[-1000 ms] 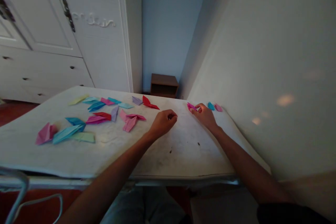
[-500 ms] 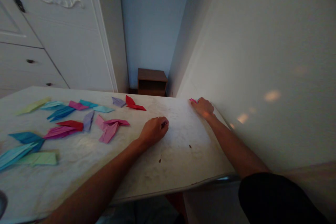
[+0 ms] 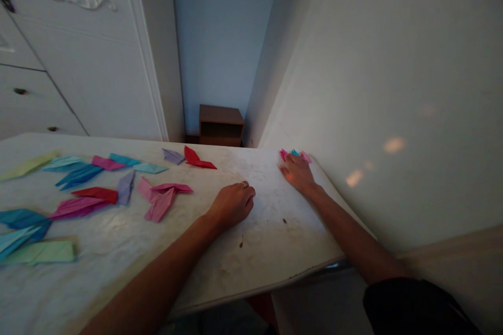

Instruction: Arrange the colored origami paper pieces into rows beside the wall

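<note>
Currently, right hand [image 3: 296,171] partly curled beside magenta paper [image 3: 283,155], hold unclear; left hand [image 3: 234,203] loosely closed, nothing visible inside. Light fingertip pressure should spare folds.

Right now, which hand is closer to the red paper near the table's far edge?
Left. The left hand is on the near side, slightly right of the red paper; the right hand is much farther right, by the small pink and blue papers.
</note>
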`<state>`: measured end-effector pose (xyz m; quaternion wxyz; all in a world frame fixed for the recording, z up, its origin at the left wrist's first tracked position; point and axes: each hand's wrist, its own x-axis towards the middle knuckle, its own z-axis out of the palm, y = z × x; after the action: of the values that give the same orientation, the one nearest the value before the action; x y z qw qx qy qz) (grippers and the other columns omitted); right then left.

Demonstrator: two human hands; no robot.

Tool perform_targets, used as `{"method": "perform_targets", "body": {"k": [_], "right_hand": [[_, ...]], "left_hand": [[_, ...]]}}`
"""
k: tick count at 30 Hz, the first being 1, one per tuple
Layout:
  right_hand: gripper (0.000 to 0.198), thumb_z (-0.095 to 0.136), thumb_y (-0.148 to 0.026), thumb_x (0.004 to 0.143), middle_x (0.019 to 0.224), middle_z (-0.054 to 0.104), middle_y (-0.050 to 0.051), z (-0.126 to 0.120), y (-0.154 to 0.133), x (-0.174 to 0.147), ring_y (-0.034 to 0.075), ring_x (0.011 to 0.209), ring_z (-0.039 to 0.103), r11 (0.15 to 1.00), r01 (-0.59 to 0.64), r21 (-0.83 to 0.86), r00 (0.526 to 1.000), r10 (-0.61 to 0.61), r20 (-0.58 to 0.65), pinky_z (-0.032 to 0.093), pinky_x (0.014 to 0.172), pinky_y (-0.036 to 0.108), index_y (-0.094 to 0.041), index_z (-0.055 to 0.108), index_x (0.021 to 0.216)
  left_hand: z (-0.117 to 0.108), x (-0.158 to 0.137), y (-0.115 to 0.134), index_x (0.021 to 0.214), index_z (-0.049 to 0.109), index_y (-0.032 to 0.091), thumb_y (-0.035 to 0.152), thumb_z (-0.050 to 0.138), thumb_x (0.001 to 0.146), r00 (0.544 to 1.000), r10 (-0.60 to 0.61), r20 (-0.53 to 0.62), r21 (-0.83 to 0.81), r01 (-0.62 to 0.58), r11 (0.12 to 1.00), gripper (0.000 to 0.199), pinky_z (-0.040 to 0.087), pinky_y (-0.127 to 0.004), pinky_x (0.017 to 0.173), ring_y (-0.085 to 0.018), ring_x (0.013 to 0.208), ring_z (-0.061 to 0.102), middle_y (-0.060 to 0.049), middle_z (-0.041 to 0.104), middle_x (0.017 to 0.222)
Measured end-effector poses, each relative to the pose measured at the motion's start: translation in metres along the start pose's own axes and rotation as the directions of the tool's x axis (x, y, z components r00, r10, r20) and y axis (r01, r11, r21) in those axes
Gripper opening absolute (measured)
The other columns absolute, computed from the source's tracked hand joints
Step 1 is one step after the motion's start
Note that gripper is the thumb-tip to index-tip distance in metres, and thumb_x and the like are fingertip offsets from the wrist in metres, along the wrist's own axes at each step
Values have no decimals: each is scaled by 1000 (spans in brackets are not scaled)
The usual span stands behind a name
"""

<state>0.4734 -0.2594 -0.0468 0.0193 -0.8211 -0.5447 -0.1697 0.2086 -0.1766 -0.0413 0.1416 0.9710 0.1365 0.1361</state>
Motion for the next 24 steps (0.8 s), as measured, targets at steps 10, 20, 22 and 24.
{"method": "perform_targets", "body": {"k": [10,20,22,24], "right_hand": [[61,27,-55,99,136,50,23,4,-20,6,35,121,44,986,-166,-14,974,166,153,37,92,48,-8,57,124],[70,24,-59,97,135,47,27,5,-26,10,38,124,40,960,-275,52,948,262,182,35,93,51,-5,50,132],[70,24,-60,97,136,45,27,6,-26,9,38,123,40,955,-293,52,945,281,171,35,93,52,-5,49,133],[71,25,-60,97,139,43,27,7,-26,8,38,124,39,952,-303,50,945,293,146,34,93,52,-5,47,135]], "left_hand": [[2,1,-1,87,64,17,18,43,90,1000,0,6,-15,0,1000,22,44,-30,72,-20,80,61,-7,64,88],[1,1,3,92,65,17,19,43,90,999,-32,24,-21,33,999,23,44,-31,75,-20,81,61,-8,66,90],[2,1,3,95,66,18,19,43,90,999,-41,19,-28,41,999,23,45,-32,76,-21,83,62,-8,66,92],[2,1,3,96,66,18,19,43,90,998,-52,20,-32,53,998,24,45,-32,78,-21,85,63,-8,66,93]]}}
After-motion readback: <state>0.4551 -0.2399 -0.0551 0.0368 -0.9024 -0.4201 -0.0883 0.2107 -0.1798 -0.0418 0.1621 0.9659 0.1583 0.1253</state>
